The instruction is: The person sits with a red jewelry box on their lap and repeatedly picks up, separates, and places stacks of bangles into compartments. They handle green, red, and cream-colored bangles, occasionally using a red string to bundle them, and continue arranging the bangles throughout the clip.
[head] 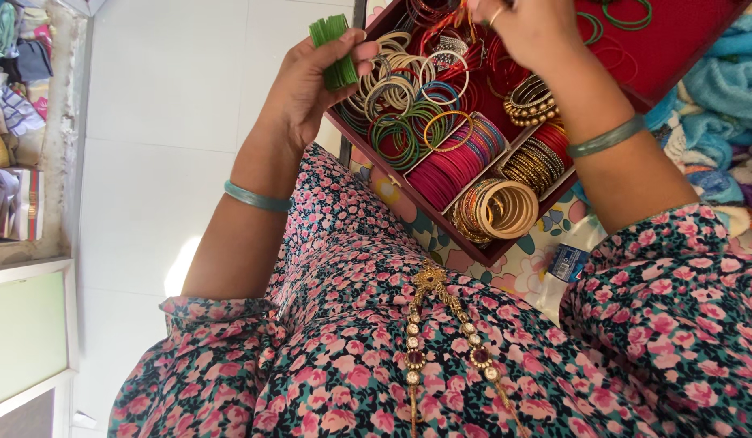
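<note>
My left hand (307, 85) holds a tight stack of thin green bangles (334, 50) just left of an open dark red box (483, 250). The box has compartments with magenta bangles (453, 166), a cream and gold stack (505, 209), gold bangles (528, 101), and loose green bangles (402, 134) and cream bangles (392, 77). My right hand (531, 31) reaches into the box's far part among thin red bangles (441, 28); its fingertips are cut off by the frame edge. Each wrist wears a pale green bangle (258, 197) (607, 138).
The box rests on a floral sheet (522, 272) beside a small blue packet (567, 261). Blue towels (720, 89) lie at the right. Folded cloth fills a shelf (11, 122) at far left, next to white floor tiles (165, 122). My floral dress fills the foreground.
</note>
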